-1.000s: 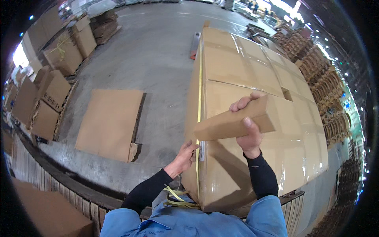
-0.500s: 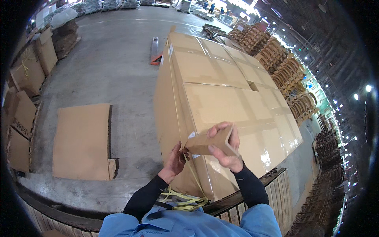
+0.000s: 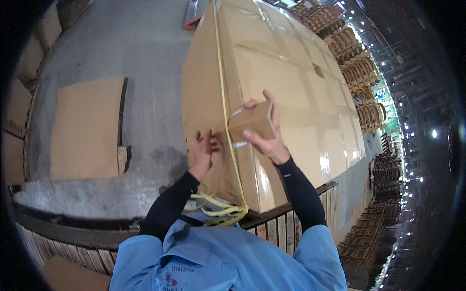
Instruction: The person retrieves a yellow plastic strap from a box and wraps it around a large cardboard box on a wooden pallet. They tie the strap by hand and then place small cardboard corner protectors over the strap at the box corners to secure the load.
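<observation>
A bent brown cardboard corner protector sits at the near left top edge of a large taped carton stack. My right hand grips it, thumb on the near side and fingers round the far side. A yellow strap runs along the stack's left side and crosses the protector's left end. Left of the strap, my left hand is raised beside the carton wall, fingers apart and holding nothing. Loose yellow strap loops hang in front of my body at the stack's near corner.
The stack stands by a slatted wooden pallet. On the grey floor to the left lies a flat cardboard sheet. A pallet jack is behind the stack. Piles of curved wooden parts line the right side.
My left hand has drawn away from the strap and its fingers have spread. The protector, still in my right hand, now meets the strap at the carton edge. The view has tilted down.
</observation>
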